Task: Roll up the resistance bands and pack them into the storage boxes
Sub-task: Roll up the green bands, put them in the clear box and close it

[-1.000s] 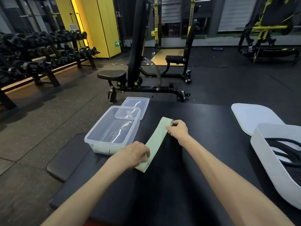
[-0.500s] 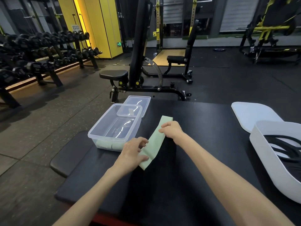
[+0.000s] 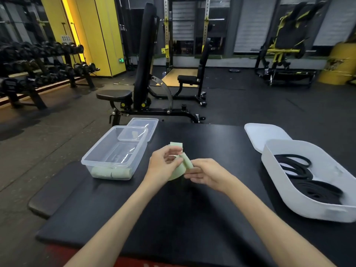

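A pale green resistance band (image 3: 180, 167) is lifted off the black mat, bent into a loop between both hands. My left hand (image 3: 163, 162) pinches its near part while its far end sticks up above my fingers. My right hand (image 3: 204, 173) grips the band's folded end from the right. To the left stands a clear plastic storage box (image 3: 96, 154) with rolled green bands (image 3: 111, 172) at its near wall. A white storage box (image 3: 273, 170) on the right holds black bands (image 3: 300, 174).
A clear lid (image 3: 143, 128) lies behind the clear box. A white lid (image 3: 264, 134) lies behind the white box. Everything rests on a black mat (image 3: 173, 209). Weight benches (image 3: 142, 89) stand beyond, and a dumbbell rack (image 3: 38, 68) is at the far left.
The green band lay flat on the mat with one hand at each end. Both hands have since come together and lifted it, folding it into a loop.
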Demonstrator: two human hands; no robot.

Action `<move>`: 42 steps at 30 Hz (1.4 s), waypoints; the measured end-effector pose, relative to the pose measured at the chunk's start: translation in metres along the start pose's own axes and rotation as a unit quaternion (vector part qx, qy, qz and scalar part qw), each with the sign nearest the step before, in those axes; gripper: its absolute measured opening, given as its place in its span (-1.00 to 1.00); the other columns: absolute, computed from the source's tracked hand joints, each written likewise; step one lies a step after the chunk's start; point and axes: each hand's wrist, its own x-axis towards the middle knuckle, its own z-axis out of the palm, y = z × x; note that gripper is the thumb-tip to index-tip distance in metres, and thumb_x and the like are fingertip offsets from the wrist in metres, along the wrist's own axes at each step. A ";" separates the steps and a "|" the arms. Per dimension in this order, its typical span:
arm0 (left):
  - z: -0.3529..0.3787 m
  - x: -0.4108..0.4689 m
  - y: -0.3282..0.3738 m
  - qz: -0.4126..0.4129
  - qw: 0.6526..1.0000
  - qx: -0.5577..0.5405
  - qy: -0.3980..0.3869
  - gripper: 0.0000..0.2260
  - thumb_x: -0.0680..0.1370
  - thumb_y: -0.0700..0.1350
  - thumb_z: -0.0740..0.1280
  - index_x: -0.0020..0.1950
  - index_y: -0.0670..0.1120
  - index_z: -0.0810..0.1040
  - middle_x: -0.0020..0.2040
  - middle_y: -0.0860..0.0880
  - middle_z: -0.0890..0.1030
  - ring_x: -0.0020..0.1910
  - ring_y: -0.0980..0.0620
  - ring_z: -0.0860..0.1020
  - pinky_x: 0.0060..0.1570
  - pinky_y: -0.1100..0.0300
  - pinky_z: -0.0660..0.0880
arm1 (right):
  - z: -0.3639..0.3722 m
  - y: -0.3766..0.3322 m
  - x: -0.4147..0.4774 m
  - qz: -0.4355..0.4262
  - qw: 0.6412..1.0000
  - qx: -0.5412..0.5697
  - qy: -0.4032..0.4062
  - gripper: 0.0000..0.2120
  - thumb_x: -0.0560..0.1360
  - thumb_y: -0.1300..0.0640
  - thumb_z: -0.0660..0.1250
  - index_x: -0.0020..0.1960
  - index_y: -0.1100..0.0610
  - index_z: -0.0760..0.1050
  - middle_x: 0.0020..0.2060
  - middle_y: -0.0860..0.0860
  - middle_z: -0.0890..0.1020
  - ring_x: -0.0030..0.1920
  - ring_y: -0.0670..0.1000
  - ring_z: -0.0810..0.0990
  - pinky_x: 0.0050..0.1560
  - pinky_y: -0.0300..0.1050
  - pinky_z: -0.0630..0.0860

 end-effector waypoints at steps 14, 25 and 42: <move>0.000 0.039 0.117 0.089 0.996 0.018 -0.024 -0.80 0.46 -0.22 0.46 0.05 -0.03 0.58 -0.09 -0.02 0.66 -0.09 0.00 0.64 0.01 0.19 0.57 | -0.023 -0.109 -0.083 -0.246 0.968 0.017 0.043 -0.70 0.47 0.32 0.37 0.19 0.19 0.51 0.01 0.14 0.65 0.02 0.07 0.62 0.05 -0.09 0.49; 0.009 0.023 0.179 0.132 0.988 0.007 -0.076 -0.84 0.51 -0.22 0.41 0.04 -0.01 0.61 -0.03 0.04 0.67 -0.06 0.01 0.66 0.01 0.13 0.61 | -0.027 -0.138 -0.127 -0.300 0.949 -0.012 0.093 -0.69 0.48 0.42 0.33 0.19 0.24 0.47 0.05 0.26 0.63 -0.01 0.18 0.65 0.06 0.06 0.60; 0.034 0.015 0.148 0.179 0.961 0.211 -0.023 -0.67 0.44 0.09 0.47 0.11 -0.04 0.59 -0.08 0.13 0.59 -0.09 0.13 0.57 -0.06 0.26 0.48 | -0.032 -0.131 -0.126 -0.297 0.953 -0.015 0.060 -0.65 0.52 0.46 0.20 0.28 0.25 0.42 0.11 0.26 0.60 0.16 0.14 0.59 0.15 -0.08 0.55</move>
